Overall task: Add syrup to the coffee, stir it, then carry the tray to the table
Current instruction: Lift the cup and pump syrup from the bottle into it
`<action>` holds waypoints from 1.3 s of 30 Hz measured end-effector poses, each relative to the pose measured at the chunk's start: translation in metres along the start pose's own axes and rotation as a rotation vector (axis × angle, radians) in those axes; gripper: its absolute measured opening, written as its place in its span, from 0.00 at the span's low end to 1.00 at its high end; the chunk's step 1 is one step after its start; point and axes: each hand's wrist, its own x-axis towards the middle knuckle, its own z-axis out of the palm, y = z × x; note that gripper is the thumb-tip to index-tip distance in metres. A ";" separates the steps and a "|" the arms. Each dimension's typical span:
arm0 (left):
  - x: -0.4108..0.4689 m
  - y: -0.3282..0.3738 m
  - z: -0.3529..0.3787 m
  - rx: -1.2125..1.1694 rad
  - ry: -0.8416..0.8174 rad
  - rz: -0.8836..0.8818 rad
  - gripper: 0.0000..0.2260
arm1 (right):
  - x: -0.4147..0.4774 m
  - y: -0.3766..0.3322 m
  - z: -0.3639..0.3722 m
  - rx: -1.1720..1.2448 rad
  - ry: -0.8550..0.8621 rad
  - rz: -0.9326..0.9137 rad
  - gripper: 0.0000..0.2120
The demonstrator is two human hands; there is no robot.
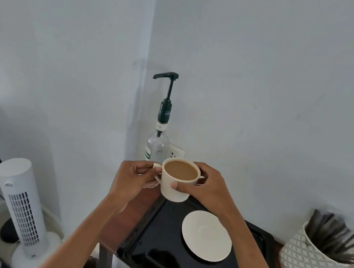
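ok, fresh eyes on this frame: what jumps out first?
A cream cup of milky coffee is held up mid-frame, the left hand pinching its handle and the right hand wrapped around its body. Right behind it in the wall corner stands the syrup bottle with its tall dark pump. Below, the empty saucer sits on the glossy black tray.

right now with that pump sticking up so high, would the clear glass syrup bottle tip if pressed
Possibly: the clear glass syrup bottle looks tall and narrow, and its dark pump head sits far above the base. It appears nearly empty, so probably light. Glass likely breaks if toppled.
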 end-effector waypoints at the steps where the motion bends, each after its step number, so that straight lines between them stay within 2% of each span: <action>1: 0.002 0.004 -0.005 0.002 0.008 0.009 0.06 | 0.004 -0.005 0.004 0.000 -0.001 -0.008 0.31; 6: 0.015 0.021 -0.030 0.033 0.028 0.059 0.07 | 0.025 -0.026 0.022 0.013 -0.019 -0.044 0.27; 11: 0.031 0.034 -0.051 0.081 0.049 0.111 0.07 | 0.047 -0.040 0.040 -0.001 -0.021 -0.047 0.31; 16: 0.050 0.045 -0.069 0.039 0.046 0.121 0.10 | 0.069 -0.054 0.050 -0.009 -0.039 -0.036 0.30; 21: 0.065 0.054 -0.081 -0.009 0.045 0.110 0.09 | 0.087 -0.065 0.052 -0.031 -0.089 -0.036 0.30; 25: 0.077 0.062 -0.092 -0.046 0.046 0.106 0.09 | 0.098 -0.084 0.035 -0.070 -0.118 0.001 0.39; 26: 0.079 0.063 -0.094 -0.047 0.044 0.107 0.09 | 0.103 -0.089 0.027 -0.052 -0.085 0.014 0.37; 27: 0.081 0.065 -0.096 -0.047 0.042 0.108 0.08 | 0.108 -0.095 0.019 -0.032 -0.041 0.015 0.29; 29: 0.086 0.069 -0.102 -0.053 0.039 0.112 0.07 | 0.120 -0.111 0.003 -0.071 0.079 -0.029 0.05; 30: 0.089 0.072 -0.105 -0.055 0.039 0.114 0.07 | 0.126 -0.118 -0.003 -0.111 0.138 -0.060 0.04; 34: 0.099 0.083 -0.112 -0.079 0.043 0.132 0.09 | 0.156 -0.141 -0.019 -0.224 0.260 -0.118 0.09; 39: 0.108 0.094 -0.116 -0.087 0.047 0.150 0.08 | 0.192 -0.154 -0.009 -0.404 0.215 -0.108 0.24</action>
